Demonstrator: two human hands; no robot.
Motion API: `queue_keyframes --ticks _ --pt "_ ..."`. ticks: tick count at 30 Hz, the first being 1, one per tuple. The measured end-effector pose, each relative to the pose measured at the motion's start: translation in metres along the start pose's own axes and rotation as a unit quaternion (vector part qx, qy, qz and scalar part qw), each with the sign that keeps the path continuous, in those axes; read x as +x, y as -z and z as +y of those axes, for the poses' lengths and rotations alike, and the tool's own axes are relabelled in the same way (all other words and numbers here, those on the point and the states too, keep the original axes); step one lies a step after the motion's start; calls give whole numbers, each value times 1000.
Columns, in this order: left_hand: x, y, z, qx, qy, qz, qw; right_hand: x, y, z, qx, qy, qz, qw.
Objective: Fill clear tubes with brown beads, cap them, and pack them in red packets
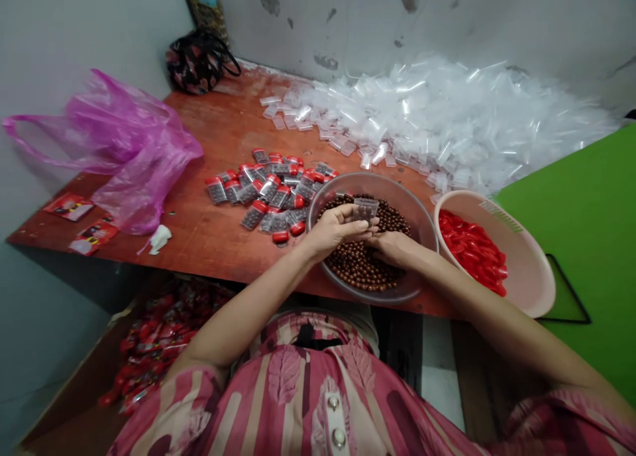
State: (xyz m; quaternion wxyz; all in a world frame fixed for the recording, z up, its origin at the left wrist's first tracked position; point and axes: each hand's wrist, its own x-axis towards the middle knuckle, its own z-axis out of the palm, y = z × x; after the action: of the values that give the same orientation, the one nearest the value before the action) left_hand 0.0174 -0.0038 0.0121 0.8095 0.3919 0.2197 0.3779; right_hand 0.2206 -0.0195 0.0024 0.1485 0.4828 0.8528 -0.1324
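My left hand is closed around a small clear plastic container, with dark round shapes visible in its lower part. It is held above a translucent bowl of shiny brown balls. My right hand reaches into the bowl just below the left one, fingers drawn together at the balls; its fingertips are partly hidden, and what they hold cannot be made out. Left of the bowl lie several filled clear containers with red caps.
Loose clear containers are heaped along the wall. A pink basket holds red caps, beside a green panel. On the left lie a pink plastic bag and red packets. Below the table sits a box of red-capped items.
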Motion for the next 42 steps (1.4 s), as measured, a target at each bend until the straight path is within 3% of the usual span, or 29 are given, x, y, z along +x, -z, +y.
queue_keyframes --ticks 3,6,8,11,14,19,25,27,30,32,34,36,39,40,42 --pt "-1 1 1 58 -54 2 997 0 0 2 -3 -8 3 1000" --pt "-1 4 -1 181 -121 -1 976 -6 8 13 113 -20 93 989" --pt "0 6 -3 219 -140 5 966 -12 17 18 218 -42 191 956" --pt "2 8 -4 244 -133 12 960 -24 36 11 335 -55 323 884" --pt "3 8 -6 268 -122 20 955 -31 55 -7 371 -33 386 844" --pt "3 8 -8 286 -129 27 949 -26 67 -28 395 6 380 836" --pt "2 7 -5 278 -152 41 948 -28 59 -16 385 -22 419 822" --pt "-1 5 -4 289 -171 69 939 -31 51 -11 350 -36 403 845" --pt "-5 4 -3 349 -181 84 916 -35 33 -11 289 -45 315 903" --pt "-5 4 -1 379 -151 52 912 -40 21 -13 274 -51 292 915" --pt "-3 4 0 365 -131 58 920 -51 14 -12 285 -70 309 905" --pt "-3 3 2 348 -111 62 929 -69 11 -2 293 -115 345 884" --pt "-3 1 2 325 -79 69 940 -104 9 35 238 -239 386 858" --pt "-3 0 2 315 -69 79 943 -115 8 51 203 -285 370 861" --pt "-3 0 1 289 -50 92 952 -135 5 82 138 -344 281 885"
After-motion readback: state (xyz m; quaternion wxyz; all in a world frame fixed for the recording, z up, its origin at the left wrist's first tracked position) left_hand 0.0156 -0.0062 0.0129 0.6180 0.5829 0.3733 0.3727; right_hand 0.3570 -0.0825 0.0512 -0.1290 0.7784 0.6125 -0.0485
